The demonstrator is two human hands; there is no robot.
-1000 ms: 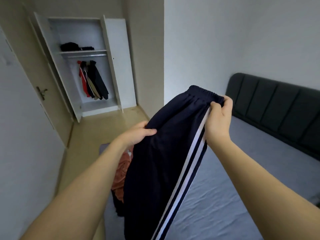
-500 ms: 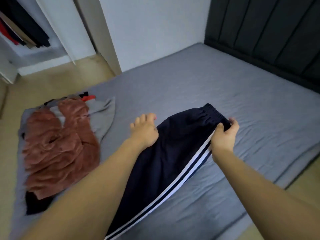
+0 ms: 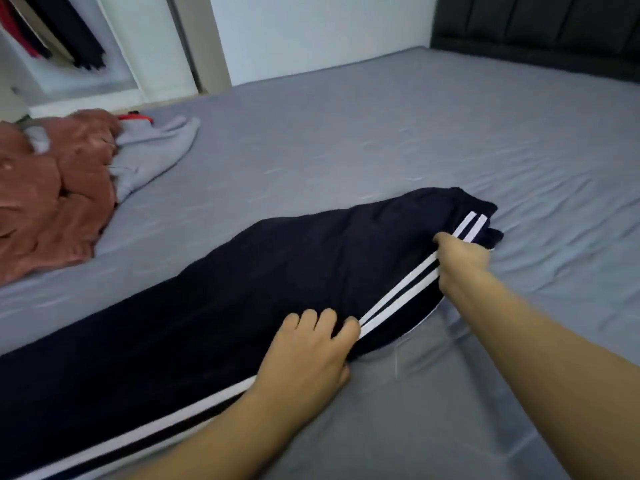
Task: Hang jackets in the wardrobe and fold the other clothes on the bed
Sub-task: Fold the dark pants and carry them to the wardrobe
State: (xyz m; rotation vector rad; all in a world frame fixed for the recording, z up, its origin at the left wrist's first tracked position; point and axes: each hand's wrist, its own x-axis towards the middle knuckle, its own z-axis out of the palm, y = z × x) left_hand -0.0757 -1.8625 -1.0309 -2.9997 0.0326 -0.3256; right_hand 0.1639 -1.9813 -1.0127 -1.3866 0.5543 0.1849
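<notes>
Navy track pants (image 3: 242, 292) with white side stripes are lying stretched out across the grey bed (image 3: 381, 140), waistband end toward the right, legs running off the lower left edge of the view. The right hand (image 3: 462, 259) is gripping the pants near the waistband, fingers curled around the fabric right at the striped seam, bunching it slightly. The left hand (image 3: 308, 358) is gripping the same striped seam further down the leg, fingers curled over the top of the cloth and thumb tucked under the edge. Both forearms are reaching in from the bottom of the view, bare. The seam between the two hands is sitting slightly raised off the sheet; the rest of the pants is resting flat on the bed. At the left edge of the bed, well apart from the pants, a rust-coloured garment (image 3: 52, 195) is lying crumpled, partly overlapping a grey garment (image 3: 152, 150) beside it. A bit of red (image 3: 133, 116) is showing behind them, too small to identify. The open wardrobe (image 3: 114, 46) is sitting at top left, with dark jackets (image 3: 74, 36) hanging inside. A dark padded headboard (image 3: 536, 29) is showing at top right.
</notes>
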